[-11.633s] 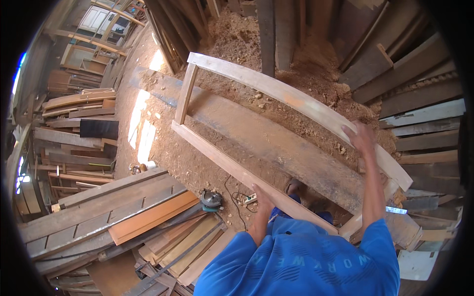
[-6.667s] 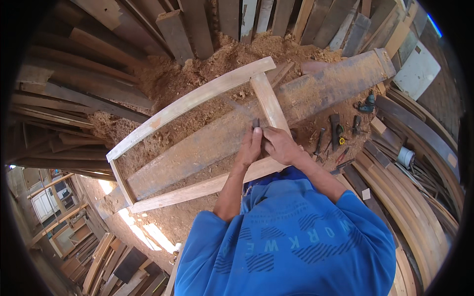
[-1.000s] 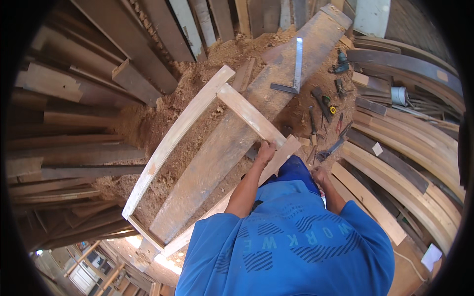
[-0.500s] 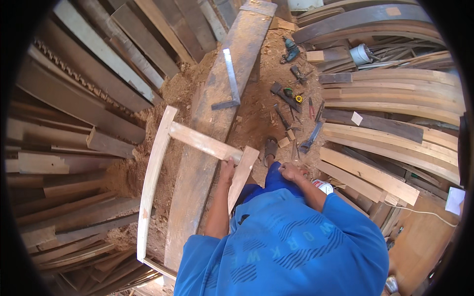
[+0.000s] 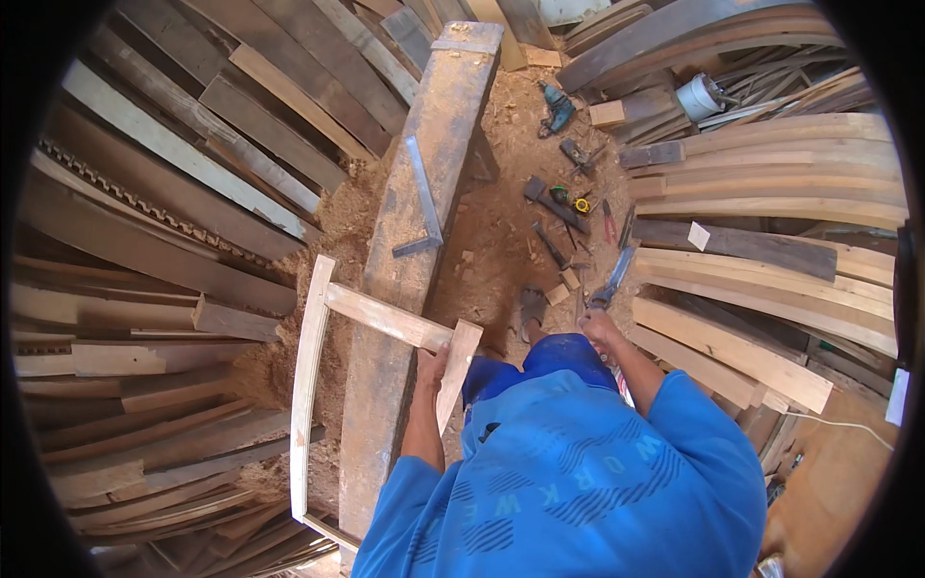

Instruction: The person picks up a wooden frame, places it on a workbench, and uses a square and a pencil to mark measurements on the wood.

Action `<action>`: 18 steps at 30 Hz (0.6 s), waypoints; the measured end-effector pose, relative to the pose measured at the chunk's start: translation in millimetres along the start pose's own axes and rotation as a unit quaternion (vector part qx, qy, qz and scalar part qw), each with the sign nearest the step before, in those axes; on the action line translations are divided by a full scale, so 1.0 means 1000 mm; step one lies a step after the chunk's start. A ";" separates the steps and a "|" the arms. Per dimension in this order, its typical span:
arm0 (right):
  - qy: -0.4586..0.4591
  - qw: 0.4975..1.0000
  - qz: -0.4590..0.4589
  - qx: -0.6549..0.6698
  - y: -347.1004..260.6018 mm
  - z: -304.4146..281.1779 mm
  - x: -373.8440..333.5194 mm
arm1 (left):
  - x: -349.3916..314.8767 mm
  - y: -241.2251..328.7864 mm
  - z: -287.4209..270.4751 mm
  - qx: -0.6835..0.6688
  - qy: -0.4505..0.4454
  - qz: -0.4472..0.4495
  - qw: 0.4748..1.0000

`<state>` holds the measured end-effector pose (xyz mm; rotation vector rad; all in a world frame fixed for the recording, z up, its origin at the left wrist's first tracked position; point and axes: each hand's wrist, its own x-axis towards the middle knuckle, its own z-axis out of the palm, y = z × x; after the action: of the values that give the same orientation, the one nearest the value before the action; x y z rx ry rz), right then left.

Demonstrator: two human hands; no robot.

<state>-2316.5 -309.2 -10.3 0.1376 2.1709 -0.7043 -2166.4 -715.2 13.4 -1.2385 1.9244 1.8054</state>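
The pale wooden frame (image 5: 385, 323) lies across a long, thick plank (image 5: 414, 250) that runs from the top of the view down toward the person. Its long curved rail sits to the left of the plank over sawdust (image 5: 337, 217), a straight crosspiece bridges the plank, and a shorter rail stands at the plank's right edge.

The left hand (image 5: 431, 367) is closed on the frame at the joint where the crosspiece meets the shorter rail. The right hand (image 5: 597, 328) is held out low to the right, well apart from the left, near a pair of pliers with blue handles (image 5: 613, 279). Whether its fingers hold anything cannot be told.

A steel carpenter's square (image 5: 422, 202) lies flat on the plank, above the frame. On the dirt floor (image 5: 501, 226) to the right of the plank lie scattered hand tools: a teal power drill (image 5: 556, 106), a hammer (image 5: 544, 197), a yellow tape measure (image 5: 580, 204) and small wood offcuts. A white plastic can (image 5: 699, 96) sits among curved boards at upper right.

Stacks of weathered planks (image 5: 164, 222) fill the left side. Curved, lighter boards (image 5: 771, 231) are piled on the right. The person wears a blue shirt (image 5: 568, 482)
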 end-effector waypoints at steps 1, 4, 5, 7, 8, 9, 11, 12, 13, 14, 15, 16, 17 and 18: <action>0.008 1.000 0.007 0.015 0.011 -0.004 0.001 | -0.001 0.001 0.004 0.004 -0.006 -0.008 1.000; 0.034 0.998 0.040 0.033 0.033 -0.004 0.000 | -0.004 0.003 0.009 0.019 -0.019 0.007 1.000; 0.031 0.998 0.047 0.037 0.036 -0.001 -0.002 | -0.006 0.000 0.008 0.019 -0.009 0.022 1.000; 0.038 0.995 0.062 0.068 0.046 0.006 -0.008 | -0.008 -0.003 0.008 0.023 -0.005 0.027 0.999; 0.036 0.994 0.074 0.071 0.057 0.014 -0.009 | -0.010 0.004 0.011 0.005 -0.014 0.006 1.000; 0.012 0.995 0.094 0.037 0.068 0.023 -0.011 | -0.010 0.010 0.016 -0.012 -0.023 -0.015 1.000; -0.021 0.995 0.101 0.006 0.063 0.039 -0.019 | -0.006 -0.003 0.009 -0.007 -0.020 -0.012 1.000; -0.027 0.997 0.053 -0.046 0.049 0.043 -0.023 | 0.000 -0.018 0.003 -0.048 -0.008 -0.013 0.999; -0.031 0.995 0.007 -0.098 0.041 0.048 -0.028 | 0.003 -0.027 0.000 -0.090 0.000 -0.014 0.996; -0.022 0.995 0.008 -0.094 0.044 0.058 -0.031 | 0.002 -0.017 0.004 -0.107 -0.017 -0.018 0.994; -0.014 0.999 0.027 -0.042 0.046 0.069 -0.035 | 0.003 -0.007 0.011 -0.106 -0.023 -0.011 0.994; -0.012 0.999 0.032 0.009 0.037 0.075 -0.031 | 0.003 -0.002 0.008 -0.083 -0.023 -0.014 0.996; -0.008 1.000 0.024 0.009 0.020 0.074 -0.031 | 0.004 0.002 0.010 -0.061 -0.027 -0.022 0.998; -0.011 0.997 0.042 0.057 0.005 0.072 -0.035 | 0.003 0.004 0.011 -0.083 -0.026 -0.022 0.996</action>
<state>-2242.9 -338.4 -22.1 0.2788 2.0921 -0.7767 -2175.3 -707.3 11.5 -1.2598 1.7363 1.9873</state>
